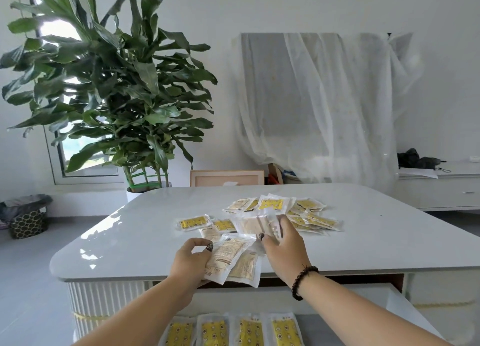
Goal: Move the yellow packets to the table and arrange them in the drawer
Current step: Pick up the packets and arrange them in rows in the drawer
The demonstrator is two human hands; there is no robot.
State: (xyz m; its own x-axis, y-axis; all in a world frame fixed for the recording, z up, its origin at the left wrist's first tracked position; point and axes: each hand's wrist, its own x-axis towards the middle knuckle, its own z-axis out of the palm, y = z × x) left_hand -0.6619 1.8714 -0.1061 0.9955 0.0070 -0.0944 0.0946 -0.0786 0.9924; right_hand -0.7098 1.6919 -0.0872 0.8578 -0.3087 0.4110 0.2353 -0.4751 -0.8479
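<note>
- The left hand gripped a small bunch of flat clear-plastic packets, turned pale back side up, thumb curled over the top one; the bunch overhung the near edge of the glossy white rounded table.
- The right hand, a dark bead bracelet on its wrist, lay with fingers curled over another pale packet further in; whether it pinched or only pressed it, I could not tell.
- More yellow printed packets sat in a loose heap beyond the right hand, and a couple lay singly to the left.
- Below the table edge the white drawer stood open, four yellow packets side by side along its near part.
- To do this step well, I judged the bunch should be squared up and turned yellow side up before going down, to match that row.
- Slippery film could let a packet slide off the overhanging edge.
- Open tabletop lay left and right of the heap; the drawer looked to have room on its right.
</note>
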